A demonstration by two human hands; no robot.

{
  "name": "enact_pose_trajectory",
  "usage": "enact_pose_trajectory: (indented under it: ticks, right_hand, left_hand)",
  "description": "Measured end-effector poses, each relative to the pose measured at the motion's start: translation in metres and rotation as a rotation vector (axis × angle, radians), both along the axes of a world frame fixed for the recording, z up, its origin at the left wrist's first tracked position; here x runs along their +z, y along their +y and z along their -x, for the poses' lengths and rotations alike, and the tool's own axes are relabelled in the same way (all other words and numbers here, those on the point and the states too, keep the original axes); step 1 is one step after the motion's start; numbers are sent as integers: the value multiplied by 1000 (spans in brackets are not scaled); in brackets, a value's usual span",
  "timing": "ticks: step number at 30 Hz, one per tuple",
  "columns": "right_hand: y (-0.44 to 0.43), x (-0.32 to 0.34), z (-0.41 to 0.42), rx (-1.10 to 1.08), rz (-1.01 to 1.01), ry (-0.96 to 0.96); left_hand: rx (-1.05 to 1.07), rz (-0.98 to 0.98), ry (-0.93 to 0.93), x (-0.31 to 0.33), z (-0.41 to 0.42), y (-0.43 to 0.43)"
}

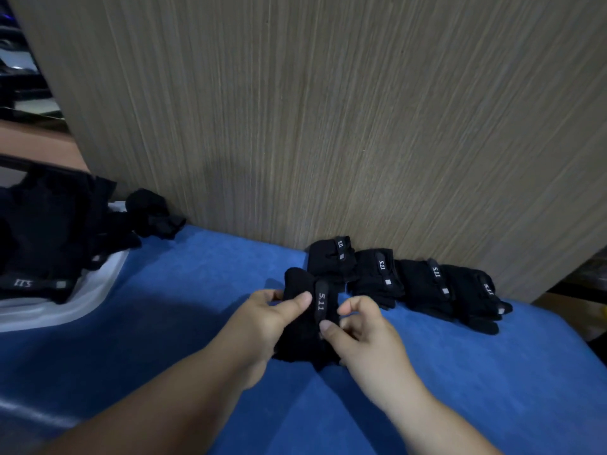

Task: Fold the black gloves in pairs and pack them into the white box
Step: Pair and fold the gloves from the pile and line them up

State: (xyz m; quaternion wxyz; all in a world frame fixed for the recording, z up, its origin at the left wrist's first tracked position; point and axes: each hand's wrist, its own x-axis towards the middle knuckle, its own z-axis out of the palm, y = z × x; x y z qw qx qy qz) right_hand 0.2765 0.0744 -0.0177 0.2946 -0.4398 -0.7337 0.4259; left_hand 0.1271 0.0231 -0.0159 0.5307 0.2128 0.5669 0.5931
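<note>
Glove pair [308, 323], black: held low over the blue bench [197, 290]. My left hand [262, 320] grips one side and my right hand [364, 336] pinches the strap end, fingers [297, 303] curled on the cloth, probably to set the fold. Folded pairs [410, 284], four: lined along the wood-grain panel [328, 126], seemingly staged for packing. White box [98, 290], far left: heaped gloves [49, 231] inside. Room dim.

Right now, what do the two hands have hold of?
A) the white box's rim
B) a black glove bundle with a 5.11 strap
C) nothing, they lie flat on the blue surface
B: the left hand and right hand both pinch the black glove bundle, its 5.11 strap facing up.
</note>
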Motion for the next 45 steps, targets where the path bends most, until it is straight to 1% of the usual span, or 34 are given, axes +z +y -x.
enact_pose_trajectory:
  ticks: [2, 5, 7, 9, 11, 15, 19, 26, 28, 32, 34, 35, 37, 38, 40, 41, 43, 45]
  right_hand:
    - [1, 3, -1, -22, -26, 22]
    - [2, 11, -3, -3, -16, 72]
    - [2, 16, -4, 46, 5, 112]
    - [6, 20, -5, 57, -21, 151]
    - [14, 22, -7, 22, -29, 206]
    - [37, 31, -9, -69, -53, 301]
    - [64, 39, -13, -135, -93, 304]
    - [100, 31, -7, -258, -179, 142]
    - [104, 26, -3, -281, -191, 119]
    - [108, 17, 3, -320, -236, 4]
    - [108, 12, 4, -333, -275, -101]
    - [108, 9, 4, -342, -308, -190]
    - [108, 3, 4, -382, -388, -362]
    - [107, 1, 3, -401, -426, -404]
    - [107, -1, 2, -395, -494, -388]
    - [107, -2, 2, -357, -513, -365]
    - [108, -4, 2, -255, -511, -339]
    - [109, -6, 2, -197, -476, -345]
  left_hand:
    - [-29, -45, -65, 3, -3, 2]
    - [32, -70, -46, 5, -10, 9]
    - [55, -100, 22, 8, -16, 15]
    - [72, -126, 119, 11, -21, 21]
    - [88, -174, 204, 16, -26, 30]
    - [141, -232, 314, 27, -35, 60]
    - [184, -206, 498, 35, -37, 94]
    - [151, -236, 898, 26, -40, 117]
    - [112, -241, 969, 23, -38, 119]
    - [72, -137, 1156, 15, -32, 123]
    - [30, -110, 1256, 10, -31, 123]
    - [-6, -107, 1283, 6, -30, 123]
    - [-61, -103, 1310, -1, -30, 122]
    - [-75, -109, 1318, -4, -30, 121]
    - [-99, -140, 1335, -8, -30, 119]
    - [-121, -153, 1347, -8, -30, 119]
    - [-169, -149, 1386, -8, -30, 120]
    - [-194, -99, 1423, -9, -28, 122]
